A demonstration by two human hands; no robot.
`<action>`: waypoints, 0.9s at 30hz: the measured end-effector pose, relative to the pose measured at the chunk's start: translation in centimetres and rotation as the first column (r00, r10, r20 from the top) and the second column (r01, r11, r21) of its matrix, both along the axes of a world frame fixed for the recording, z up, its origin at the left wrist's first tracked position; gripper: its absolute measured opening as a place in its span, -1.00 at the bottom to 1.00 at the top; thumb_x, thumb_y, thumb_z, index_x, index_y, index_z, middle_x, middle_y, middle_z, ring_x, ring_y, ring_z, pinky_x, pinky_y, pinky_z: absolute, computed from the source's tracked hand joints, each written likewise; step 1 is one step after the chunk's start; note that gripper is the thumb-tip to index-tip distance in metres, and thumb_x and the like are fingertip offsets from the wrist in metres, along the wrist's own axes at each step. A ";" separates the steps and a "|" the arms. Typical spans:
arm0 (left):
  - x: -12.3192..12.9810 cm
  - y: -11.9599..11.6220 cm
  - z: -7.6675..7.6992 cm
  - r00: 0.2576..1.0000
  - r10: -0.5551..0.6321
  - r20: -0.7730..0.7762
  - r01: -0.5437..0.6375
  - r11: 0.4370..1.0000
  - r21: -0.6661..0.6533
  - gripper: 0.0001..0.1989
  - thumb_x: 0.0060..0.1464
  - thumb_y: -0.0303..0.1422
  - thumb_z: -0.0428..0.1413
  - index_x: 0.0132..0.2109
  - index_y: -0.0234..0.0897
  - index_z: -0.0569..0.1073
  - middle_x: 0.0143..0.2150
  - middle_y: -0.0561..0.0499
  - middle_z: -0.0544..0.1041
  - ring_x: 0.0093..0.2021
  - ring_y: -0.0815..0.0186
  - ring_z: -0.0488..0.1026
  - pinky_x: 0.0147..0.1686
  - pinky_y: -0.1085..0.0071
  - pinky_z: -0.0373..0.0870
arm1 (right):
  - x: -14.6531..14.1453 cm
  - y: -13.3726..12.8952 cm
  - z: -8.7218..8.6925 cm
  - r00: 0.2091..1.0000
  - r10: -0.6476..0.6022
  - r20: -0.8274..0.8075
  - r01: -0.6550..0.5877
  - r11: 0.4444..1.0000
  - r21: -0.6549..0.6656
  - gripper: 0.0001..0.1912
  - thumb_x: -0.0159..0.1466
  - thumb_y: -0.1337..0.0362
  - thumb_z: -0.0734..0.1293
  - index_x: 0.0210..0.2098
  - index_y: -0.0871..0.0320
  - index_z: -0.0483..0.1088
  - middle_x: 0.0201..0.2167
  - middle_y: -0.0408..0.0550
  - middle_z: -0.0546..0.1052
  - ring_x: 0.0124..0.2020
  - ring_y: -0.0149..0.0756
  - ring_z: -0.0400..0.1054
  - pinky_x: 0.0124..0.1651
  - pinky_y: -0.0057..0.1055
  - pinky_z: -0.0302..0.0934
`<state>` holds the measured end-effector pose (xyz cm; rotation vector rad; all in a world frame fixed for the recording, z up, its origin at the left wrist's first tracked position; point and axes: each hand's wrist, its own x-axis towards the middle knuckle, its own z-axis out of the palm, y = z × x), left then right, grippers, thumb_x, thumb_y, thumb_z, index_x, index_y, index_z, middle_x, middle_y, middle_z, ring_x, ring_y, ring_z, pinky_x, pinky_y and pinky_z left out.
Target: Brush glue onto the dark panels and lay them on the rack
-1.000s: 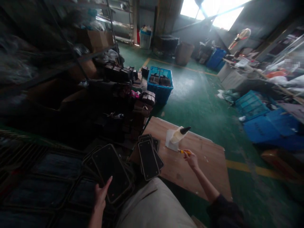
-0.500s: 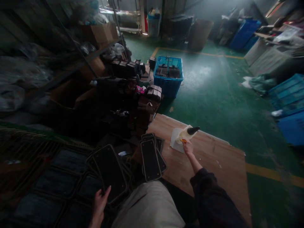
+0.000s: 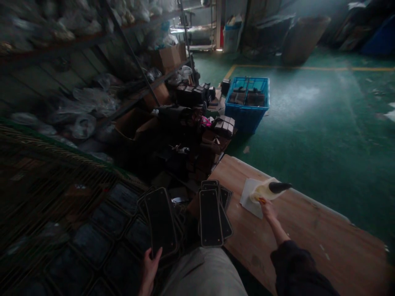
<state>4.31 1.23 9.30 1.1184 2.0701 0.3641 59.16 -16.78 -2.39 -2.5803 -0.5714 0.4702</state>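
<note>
My left hand (image 3: pixel 150 267) is at the near corner of a black rectangular panel (image 3: pixel 161 222) with a pale edge, its thumb over the face and its other fingers at the side. This panel tops a fanned pile of similar ones. My right hand (image 3: pixel 269 209) is closed on a thin yellow handle (image 3: pixel 262 200); its far end is hidden against a pale, translucent container. That container (image 3: pixel 262 191) has a black cone-shaped tip (image 3: pixel 279 187) and leans over a white sheet (image 3: pixel 248 197). Between my hands lies another stack of black panels (image 3: pixel 211 218).
The wooden board (image 3: pixel 247 242) carries the white sheet. A blue crate (image 3: pixel 247 117) with dark pieces stands on the green floor beyond. Bundled dark pieces (image 3: pixel 224 125) and a shelf with plastic bags (image 3: pixel 92 98) are to the left. Dark panels lie in rows (image 3: pixel 92 244) at lower left.
The view has swung left, so everything sits further right in the picture. Both hands keep nearly the same places at the panel and the yellow handle.
</note>
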 end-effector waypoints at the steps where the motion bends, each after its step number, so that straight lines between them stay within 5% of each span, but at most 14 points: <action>1: 0.1 0.0 0.1 1.000 0.007 -0.007 -0.007 1.000 -0.001 -0.66 -0.17 -0.23 0.27 -0.21 -0.25 0.44 -0.24 -0.09 0.60 -0.07 0.00 0.55 0.02 0.14 0.41 | 0.0 0.0 0.1 1.000 0.010 -0.003 -0.010 1.000 -0.013 -0.63 0.24 0.12 0.22 -0.14 0.14 0.56 -0.17 0.08 0.56 -0.23 -0.10 0.44 -0.22 -0.27 0.31; 7: 0.1 -0.3 0.5 1.000 0.005 -0.030 -0.006 1.000 -0.009 -0.72 -0.19 -0.25 0.26 -0.27 -0.23 0.46 -0.28 -0.05 0.60 -0.09 -0.01 0.55 -0.03 0.16 0.44 | -0.8 -0.5 0.9 0.998 0.060 -0.009 -0.061 0.993 -0.105 -0.66 0.30 0.15 0.22 -0.07 0.09 0.53 -0.07 0.05 0.54 -0.18 -0.11 0.43 -0.21 -0.30 0.29; 15: -1.5 -0.1 -1.1 0.998 -0.048 -0.032 0.046 0.997 -0.067 -0.68 -0.18 -0.18 0.25 -0.25 -0.23 0.47 -0.27 -0.08 0.60 -0.10 -0.02 0.55 -0.06 0.15 0.44 | -1.9 -1.3 1.8 0.992 0.123 0.022 -0.117 0.978 -0.171 -0.69 0.36 0.16 0.20 0.00 0.02 0.47 0.00 -0.05 0.51 -0.15 -0.20 0.41 -0.23 -0.42 0.23; 20: -1.0 -0.3 0.3 1.000 -0.028 -0.012 0.028 0.999 -0.036 -0.68 -0.21 -0.17 0.25 -0.30 -0.25 0.45 -0.33 -0.09 0.59 -0.18 0.00 0.57 -0.13 0.17 0.47 | -2.8 -2.1 3.3 0.977 0.212 0.016 -0.207 0.967 -0.147 -0.68 0.34 0.21 0.18 -0.01 0.01 0.48 -0.03 -0.04 0.51 -0.27 -0.19 0.44 -0.35 -0.40 0.21; 27: 0.1 -0.8 1.9 1.000 -0.022 -0.009 0.023 0.999 0.042 -0.59 -0.32 -0.09 0.29 -0.36 -0.28 0.46 -0.39 -0.11 0.56 -0.25 -0.04 0.57 -0.20 0.15 0.47 | -3.0 -4.2 2.0 0.961 0.263 0.089 -0.251 0.960 -0.128 -0.59 0.36 0.16 0.08 0.06 -0.02 0.43 0.02 -0.04 0.49 -0.27 -0.18 0.45 -0.40 -0.38 0.18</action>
